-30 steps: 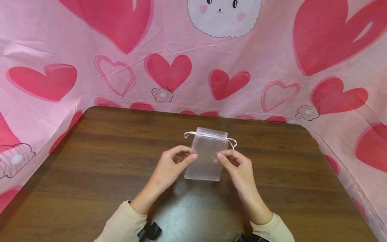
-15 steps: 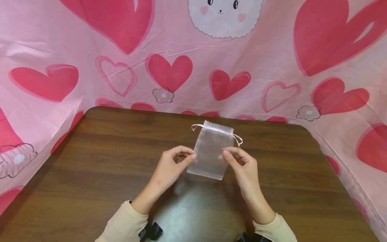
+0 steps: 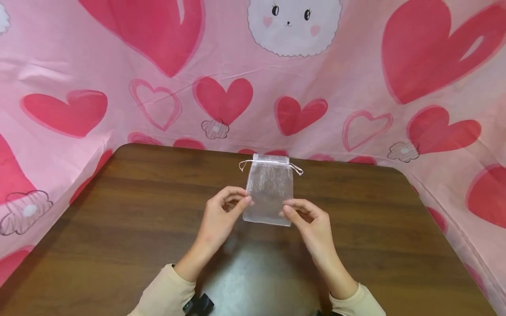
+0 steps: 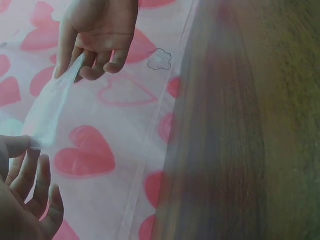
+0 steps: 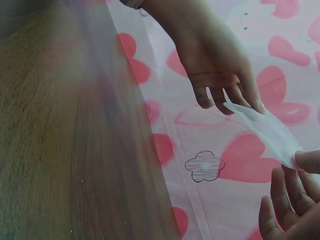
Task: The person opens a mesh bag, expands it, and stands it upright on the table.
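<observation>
A sheer white organza drawstring bag is held up above the table, its ribbon loops sticking out at both sides near the top. My left hand pinches its left edge between thumb and fingers. The right hand pinches the lower right edge the same way. In the left wrist view the bag stretches between both hands and looks flat. From the right wrist the bag shows nearly edge-on, a thumb and fingers at each side. Nothing is visible inside it.
A dark brown wooden table spreads beneath the hands. Behind and beside it hangs a pink cloth printed with red hearts. Black wrist gear sits by the left sleeve.
The bag has risen and tipped more upright, first shifting right and then back left. Both hands keep their pinch on its sides. The head view has tilted slightly.
</observation>
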`<state>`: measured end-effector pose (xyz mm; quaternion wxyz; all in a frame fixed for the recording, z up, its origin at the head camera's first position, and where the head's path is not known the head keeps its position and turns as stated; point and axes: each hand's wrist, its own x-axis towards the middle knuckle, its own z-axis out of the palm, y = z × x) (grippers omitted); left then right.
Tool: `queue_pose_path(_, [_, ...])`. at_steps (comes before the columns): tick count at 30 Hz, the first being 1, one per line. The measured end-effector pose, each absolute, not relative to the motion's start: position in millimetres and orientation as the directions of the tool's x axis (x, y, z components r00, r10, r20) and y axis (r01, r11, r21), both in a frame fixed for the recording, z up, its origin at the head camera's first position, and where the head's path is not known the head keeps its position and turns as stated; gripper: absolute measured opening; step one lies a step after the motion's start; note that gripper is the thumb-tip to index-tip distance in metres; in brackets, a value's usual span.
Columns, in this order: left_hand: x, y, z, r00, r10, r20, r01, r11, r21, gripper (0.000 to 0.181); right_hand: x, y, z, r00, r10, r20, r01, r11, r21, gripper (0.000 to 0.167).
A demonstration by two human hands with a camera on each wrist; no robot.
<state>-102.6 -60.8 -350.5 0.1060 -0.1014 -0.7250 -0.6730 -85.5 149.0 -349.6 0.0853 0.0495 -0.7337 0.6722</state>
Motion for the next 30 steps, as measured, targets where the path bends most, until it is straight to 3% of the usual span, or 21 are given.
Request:
queue_pose_path(6, [-103.7,-59.7,-354.0,-0.957,-0.006,0.289,0.287,0.081,0.954,0.018,-84.8,151.1,-349.2,-0.974,0.102,0.201,-0.195,0.064,-0.979,0.016])
queue_pose_path(11, [-103.9,-61.4,-354.3,-0.946,0.0,0.326,0.321,0.166,0.932,0.019,-86.3,151.6,-348.7,-0.974,0.116,0.195,-0.192,0.04,-0.981,0.016])
queue_pose_path(17, [-105.9,-64.7,-353.5,-0.911,0.002,0.411,0.392,0.307,0.867,0.019,-88.7,153.8,-346.9,-0.972,0.138,0.188,-0.19,-0.003,-0.982,0.013])
queue_pose_path(26, [-106.7,-67.9,-353.9,-0.849,0.074,0.524,0.504,0.414,0.758,0.035,-87.0,153.7,-344.4,-0.974,0.129,0.184,-0.189,-0.031,-0.981,0.017])
queue_pose_path(30, [-105.6,-67.6,-355.5,-0.829,0.119,0.547,0.538,0.441,0.719,0.039,-85.1,154.3,-345.3,-0.974,0.139,0.181,-0.188,-0.042,-0.981,0.008])
